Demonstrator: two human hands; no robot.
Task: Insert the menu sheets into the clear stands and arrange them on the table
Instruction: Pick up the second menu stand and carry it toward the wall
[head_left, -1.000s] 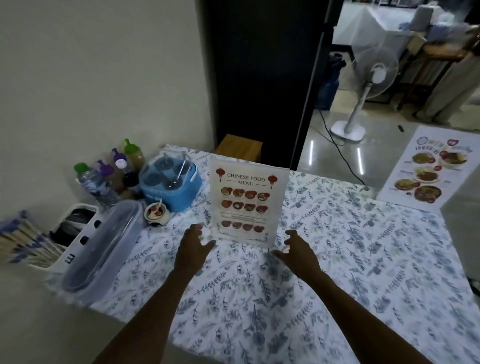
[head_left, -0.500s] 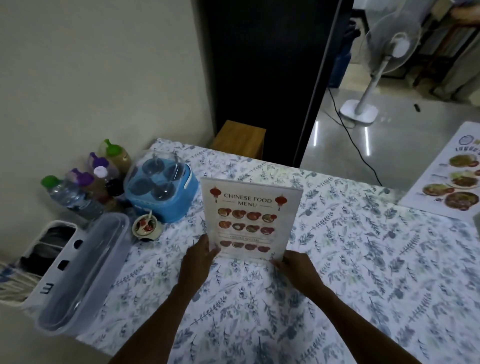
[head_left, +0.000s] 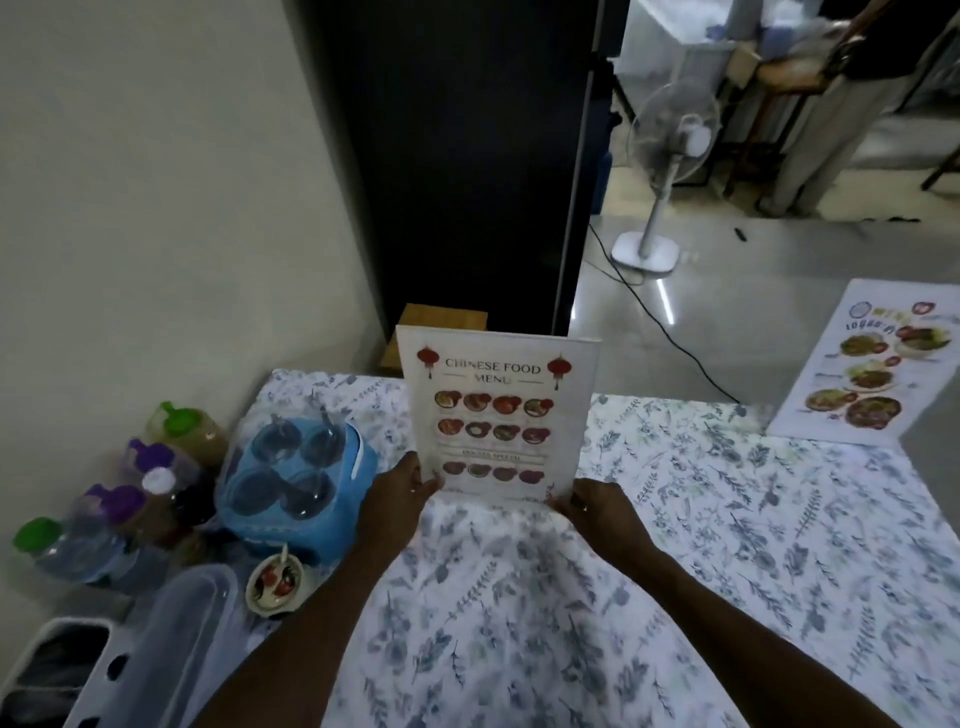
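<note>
Menu stand: the clear stand (head_left: 497, 415) holding a sheet headed "CHINESE FOOD MENU" is upright near the middle of the table (head_left: 727, 545), facing the camera; whether its base touches the cloth cannot be told, as the hands hide it
Left hand: the left hand (head_left: 395, 499) grips the stand's lower left corner; its fingers (head_left: 423, 480) are pressed together against the stand's edge, pinching it
Right hand: the right hand (head_left: 597, 506) grips the lower right corner; its fingers are curled and pinched on the stand's bottom edge
Second menu: another menu sheet (head_left: 878, 369) with food pictures sits at the table's far right corner, well apart from the stand; whether it is in a stand cannot be told
Table cover: a white cloth with a blue leaf print
Left side: a blue condiment caddy (head_left: 296, 493) just beside the left hand; bottles (head_left: 150, 499) with green, purple and white caps against the wall; a small sauce dish (head_left: 275, 582) in front of the caddy; a translucent plastic box (head_left: 156, 654) at the near left edge
Background: a standing fan (head_left: 670, 156) on the floor beyond the table
</note>
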